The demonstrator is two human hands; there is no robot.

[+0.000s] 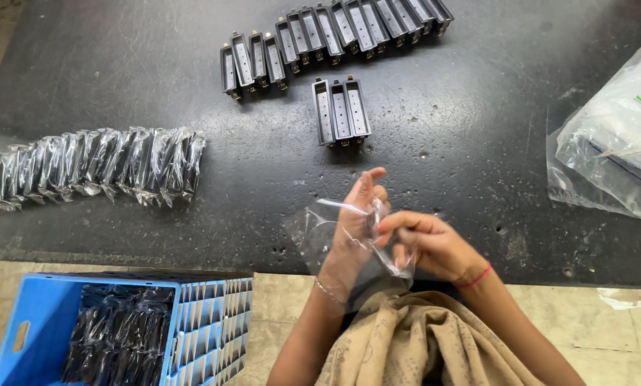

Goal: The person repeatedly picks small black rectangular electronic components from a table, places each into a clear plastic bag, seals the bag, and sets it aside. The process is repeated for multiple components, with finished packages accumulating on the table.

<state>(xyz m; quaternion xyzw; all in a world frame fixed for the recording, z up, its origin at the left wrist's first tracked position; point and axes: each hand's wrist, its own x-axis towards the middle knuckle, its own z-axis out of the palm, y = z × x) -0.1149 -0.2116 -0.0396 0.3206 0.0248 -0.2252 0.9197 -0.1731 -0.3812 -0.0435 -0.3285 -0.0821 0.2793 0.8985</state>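
Beige patterned cloth point(420, 343) is being seen nearest the camera, draped over the person's lap. At the far left, a blue crate point(41, 322) is being filled with bagged black parts point(120, 336). On the dark table point(120, 64), a row of wrapped parts point(95, 166) is being kept at the left. Bare black housings point(334, 39) are being lined up along the far edge, with a group of three housings point(340, 111) nearer. A small clear bag point(327, 236) is being held open at the table's near edge, the left hand point(356, 221) being pushed into it and the right hand point(431, 243) pinching its rim. A large plastic package point(613, 136) is being left at the right.
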